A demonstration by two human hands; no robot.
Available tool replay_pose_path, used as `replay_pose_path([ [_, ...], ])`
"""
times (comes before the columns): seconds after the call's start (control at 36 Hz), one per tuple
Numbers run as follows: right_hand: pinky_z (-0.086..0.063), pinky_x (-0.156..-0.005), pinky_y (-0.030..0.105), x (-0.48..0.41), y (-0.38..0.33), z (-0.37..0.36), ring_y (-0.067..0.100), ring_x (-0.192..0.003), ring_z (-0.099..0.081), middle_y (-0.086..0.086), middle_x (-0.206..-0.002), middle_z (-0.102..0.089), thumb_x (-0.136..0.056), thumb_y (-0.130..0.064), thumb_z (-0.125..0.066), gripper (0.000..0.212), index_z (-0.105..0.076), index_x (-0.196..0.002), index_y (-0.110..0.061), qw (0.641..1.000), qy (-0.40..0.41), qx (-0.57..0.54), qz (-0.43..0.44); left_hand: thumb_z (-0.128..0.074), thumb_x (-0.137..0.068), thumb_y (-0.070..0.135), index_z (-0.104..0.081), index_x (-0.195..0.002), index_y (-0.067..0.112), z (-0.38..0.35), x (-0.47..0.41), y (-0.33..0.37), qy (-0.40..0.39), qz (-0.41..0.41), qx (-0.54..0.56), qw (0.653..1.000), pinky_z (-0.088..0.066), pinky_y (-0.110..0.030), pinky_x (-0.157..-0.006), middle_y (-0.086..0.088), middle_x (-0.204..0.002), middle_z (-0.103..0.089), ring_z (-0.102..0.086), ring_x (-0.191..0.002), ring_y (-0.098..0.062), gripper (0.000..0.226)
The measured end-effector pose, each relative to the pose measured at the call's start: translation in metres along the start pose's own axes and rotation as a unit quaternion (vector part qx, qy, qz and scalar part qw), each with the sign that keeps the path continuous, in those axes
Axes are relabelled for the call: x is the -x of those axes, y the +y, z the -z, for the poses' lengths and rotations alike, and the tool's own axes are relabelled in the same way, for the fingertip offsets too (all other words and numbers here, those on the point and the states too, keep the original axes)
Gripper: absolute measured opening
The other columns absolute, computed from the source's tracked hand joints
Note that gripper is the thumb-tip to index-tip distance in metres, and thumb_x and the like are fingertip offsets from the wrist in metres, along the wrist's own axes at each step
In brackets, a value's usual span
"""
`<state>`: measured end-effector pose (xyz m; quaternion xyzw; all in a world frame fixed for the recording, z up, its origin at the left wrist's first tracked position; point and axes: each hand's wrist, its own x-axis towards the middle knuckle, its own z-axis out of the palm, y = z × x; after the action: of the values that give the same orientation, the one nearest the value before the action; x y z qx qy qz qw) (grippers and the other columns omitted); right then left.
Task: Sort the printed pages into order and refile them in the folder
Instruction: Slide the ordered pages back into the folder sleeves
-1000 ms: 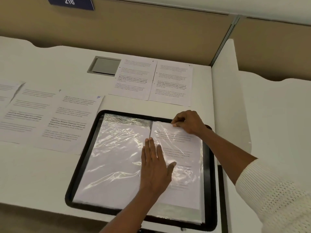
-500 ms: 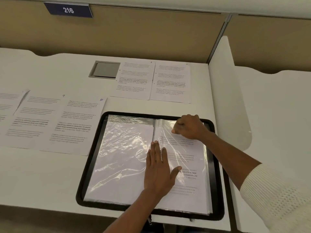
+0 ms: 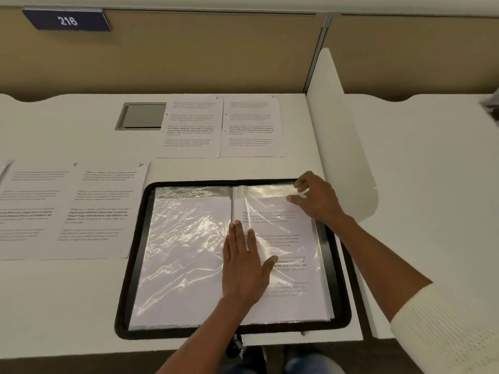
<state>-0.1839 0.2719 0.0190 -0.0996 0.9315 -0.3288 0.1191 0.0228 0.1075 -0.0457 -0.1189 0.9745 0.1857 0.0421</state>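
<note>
A black zip folder (image 3: 135,265) lies open at the desk's near edge, its clear plastic sleeves spread left and right of the spine. In the right-hand sleeve sits a printed page (image 3: 291,238), its top edge a little below the sleeve's mouth. My left hand (image 3: 244,265) presses flat on that sleeve just right of the spine, fingers straight. At the sleeve's top right corner my right hand (image 3: 314,198) pinches the plastic with curled fingers. Loose printed pages lie around: two at the back (image 3: 221,128) and several at the left (image 3: 67,209), two of them numbered 9 and 10.
A white divider panel (image 3: 340,136) stands right of the folder, with another desk surface beyond it. A grey cable hatch (image 3: 143,116) is set into the desk at the back. A tan partition wall carries a sign reading 216 (image 3: 67,20).
My right hand shifted right along the sleeve's top edge to its corner. The printed page sits deeper in the sleeve. My left hand stayed flat by the spine.
</note>
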Motion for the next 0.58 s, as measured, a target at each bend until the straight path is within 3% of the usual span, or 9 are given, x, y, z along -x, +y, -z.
replay_pose_path([
  [0.08, -0.047, -0.083, 0.031, 0.015, 0.007, -0.005, 0.016, -0.096, -0.062, -0.003, -0.115, -0.062, -0.075, -0.028, -0.094, 0.106, -0.028, -0.157, -0.035, 0.999, -0.001, -0.048, -0.024, -0.031, -0.102, 0.076, -0.013, -0.169, 0.017, 0.003, 0.0, 0.0, -0.007, 0.003, 0.008, 1.0, 0.008, -0.043, -0.13, -0.007, -0.174, 0.022, 0.026, -0.159, -0.023, 0.09],
  [0.14, -0.049, -0.09, 0.034, 0.025, 0.011, -0.01, 0.02, -0.105, -0.063, -0.001, -0.125, -0.06, -0.073, -0.025, -0.096, 0.125, -0.011, -0.164, -0.034, 0.997, 0.0, -0.069, -0.047, -0.033, -0.102, 0.075, -0.015, -0.168, 0.018, 0.005, 0.001, -0.001, -0.005, 0.002, 0.01, 1.0, 0.007, -0.042, -0.13, -0.007, -0.175, 0.019, 0.023, -0.16, -0.023, 0.089],
  [0.22, -0.054, -0.1, 0.047, 0.043, 0.017, -0.019, 0.026, -0.11, -0.064, 0.006, -0.121, -0.062, -0.074, -0.028, -0.095, 0.12, -0.015, -0.162, -0.031, 0.987, 0.009, -0.124, -0.106, -0.035, -0.103, 0.073, -0.014, -0.168, 0.017, 0.008, 0.001, -0.002, -0.008, -0.002, 0.017, 1.0, 0.005, -0.042, -0.131, -0.008, -0.175, 0.017, 0.022, -0.16, -0.022, 0.088],
  [0.28, -0.053, -0.103, 0.047, 0.056, 0.021, -0.023, 0.025, -0.116, -0.062, 0.006, -0.126, -0.063, -0.077, -0.03, -0.094, 0.108, -0.024, -0.159, -0.028, 0.983, 0.009, -0.141, -0.117, -0.035, -0.103, 0.072, -0.012, -0.168, 0.017, 0.008, 0.001, -0.001, -0.01, -0.004, 0.017, 1.0, 0.003, -0.042, -0.132, -0.007, -0.175, 0.019, 0.023, -0.16, -0.022, 0.088],
  [0.33, -0.054, -0.099, 0.036, 0.071, 0.02, -0.026, 0.019, -0.119, -0.062, -0.001, -0.13, -0.064, -0.079, -0.028, -0.092, 0.095, -0.032, -0.154, -0.025, 0.981, 0.001, -0.165, -0.102, -0.035, -0.102, 0.073, -0.012, -0.168, 0.018, 0.007, 0.001, 0.0, -0.006, -0.001, 0.019, 1.0, 0.002, -0.043, -0.132, -0.007, -0.175, 0.019, 0.022, -0.161, -0.022, 0.089],
  [0.39, -0.052, -0.087, 0.019, 0.084, 0.018, -0.026, 0.008, -0.109, -0.064, -0.011, -0.124, -0.063, -0.081, -0.025, -0.091, 0.082, -0.04, -0.146, -0.024, 0.975, -0.013, -0.2, -0.098, -0.035, -0.101, 0.075, -0.014, -0.168, 0.018, 0.007, 0.001, 0.001, -0.003, 0.006, 0.024, 1.0, 0.001, -0.043, -0.132, -0.006, -0.176, 0.016, 0.018, -0.161, -0.022, 0.09],
  [0.42, -0.055, -0.085, 0.02, 0.091, 0.017, -0.025, 0.005, -0.105, -0.066, -0.012, -0.122, -0.066, -0.08, -0.027, -0.092, 0.075, -0.045, -0.14, -0.025, 0.969, -0.029, -0.225, -0.1, -0.035, -0.101, 0.076, -0.016, -0.167, 0.018, 0.006, 0.001, 0.002, -0.001, 0.011, 0.028, 1.0, 0.001, -0.043, -0.131, -0.006, -0.176, 0.015, 0.017, -0.162, -0.022, 0.09],
  [0.5, -0.062, -0.094, 0.047, 0.107, 0.015, -0.023, 0.013, -0.105, -0.074, -0.007, -0.12, -0.075, -0.081, -0.033, -0.091, 0.059, -0.062, -0.131, -0.026, 0.946, -0.089, -0.295, -0.101, -0.034, -0.098, 0.08, -0.022, -0.165, 0.018, 0.008, 0.0, 0.008, 0.011, 0.036, 0.058, 0.998, -0.001, -0.043, -0.128, -0.004, -0.176, 0.012, 0.013, -0.162, -0.022, 0.091],
  [0.58, -0.057, -0.1, 0.056, 0.122, 0.005, -0.017, 0.022, -0.113, -0.073, -0.004, -0.127, -0.074, -0.083, -0.038, -0.084, 0.06, -0.061, -0.137, -0.026, 0.916, -0.155, -0.36, -0.088, -0.028, -0.097, 0.083, -0.032, -0.16, 0.02, 0.018, 0.001, 0.018, 0.038, 0.061, 0.089, 0.993, -0.004, -0.044, -0.129, -0.004, -0.177, 0.006, 0.009, -0.163, -0.022, 0.09],
])
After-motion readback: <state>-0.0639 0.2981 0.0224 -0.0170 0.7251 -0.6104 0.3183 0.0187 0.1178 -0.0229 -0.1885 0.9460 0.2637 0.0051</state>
